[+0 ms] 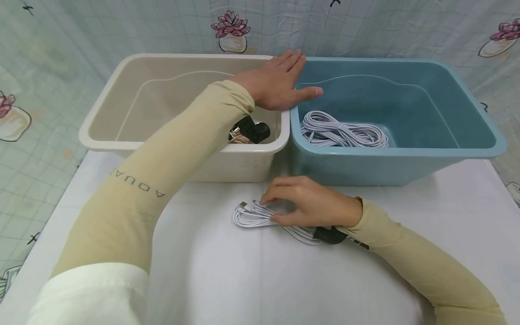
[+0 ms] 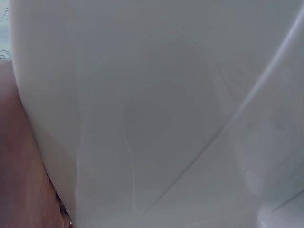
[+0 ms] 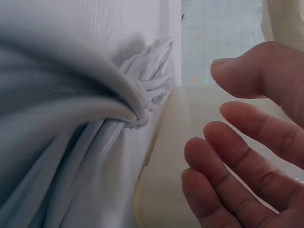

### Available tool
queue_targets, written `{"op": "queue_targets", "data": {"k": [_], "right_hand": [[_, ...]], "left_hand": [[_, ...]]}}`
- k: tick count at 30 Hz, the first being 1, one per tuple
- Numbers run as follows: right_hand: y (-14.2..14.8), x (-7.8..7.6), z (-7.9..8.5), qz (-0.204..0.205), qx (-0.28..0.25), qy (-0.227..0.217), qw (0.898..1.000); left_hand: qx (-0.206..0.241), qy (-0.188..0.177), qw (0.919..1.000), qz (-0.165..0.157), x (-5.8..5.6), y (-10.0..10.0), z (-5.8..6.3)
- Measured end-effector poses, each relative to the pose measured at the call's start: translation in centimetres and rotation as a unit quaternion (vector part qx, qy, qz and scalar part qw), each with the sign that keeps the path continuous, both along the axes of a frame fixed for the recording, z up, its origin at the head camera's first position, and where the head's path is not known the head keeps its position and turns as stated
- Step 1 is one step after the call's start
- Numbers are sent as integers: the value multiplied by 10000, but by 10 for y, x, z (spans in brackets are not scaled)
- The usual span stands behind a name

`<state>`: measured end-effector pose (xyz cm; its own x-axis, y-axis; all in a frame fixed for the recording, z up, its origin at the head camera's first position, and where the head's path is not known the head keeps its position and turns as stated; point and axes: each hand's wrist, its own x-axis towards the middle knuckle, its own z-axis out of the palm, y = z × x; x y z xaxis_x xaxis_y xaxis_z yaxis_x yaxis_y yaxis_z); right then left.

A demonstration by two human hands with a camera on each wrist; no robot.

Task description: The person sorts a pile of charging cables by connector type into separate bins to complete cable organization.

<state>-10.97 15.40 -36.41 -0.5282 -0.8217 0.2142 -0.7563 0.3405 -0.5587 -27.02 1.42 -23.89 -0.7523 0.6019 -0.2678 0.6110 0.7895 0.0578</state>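
My left hand (image 1: 278, 83) lies flat over the rims where the beige bin (image 1: 107, 145) and the blue bin (image 1: 398, 152) meet, fingers straight and thumb out over the blue one. Below the bins, a looped bundle of white cable (image 1: 253, 215) with a metal-tipped plug lies on the white cloth. My right hand (image 1: 313, 201) is just over this bundle, fingers loosely bent; in the right wrist view, thumb and fingertips stand apart with nothing between them and the white cable (image 3: 142, 76) beside them. The left wrist view shows mostly the beige bin's inner wall (image 2: 166, 118).
Inside the blue bin lies a coil of white cable (image 1: 345, 132). A black plug-like piece (image 1: 257, 131) shows in the beige bin, partly behind my left sleeve (image 1: 162, 167). Patterned cloth (image 1: 170, 27) hangs behind the bins.
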Motion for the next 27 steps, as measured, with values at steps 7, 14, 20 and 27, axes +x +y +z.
{"op": "queue_targets", "data": {"k": [7, 14, 20, 27], "right_hand": [[-1, -1, -2, 36, 273, -97, 9996], [-2, -1, -2, 64, 634, -303, 9975], [-2, 0, -2, 85, 826, -521, 9952], [-1, -1, -5, 141, 928, -586, 9939]], "left_hand": [[-24, 14, 10000, -72, 0, 0, 1], [-41, -18, 10000, -85, 0, -1, 1], [-67, -2, 9999, -87, 0, -1, 1], [-40, -18, 10000, -56, 0, 0, 1]]}}
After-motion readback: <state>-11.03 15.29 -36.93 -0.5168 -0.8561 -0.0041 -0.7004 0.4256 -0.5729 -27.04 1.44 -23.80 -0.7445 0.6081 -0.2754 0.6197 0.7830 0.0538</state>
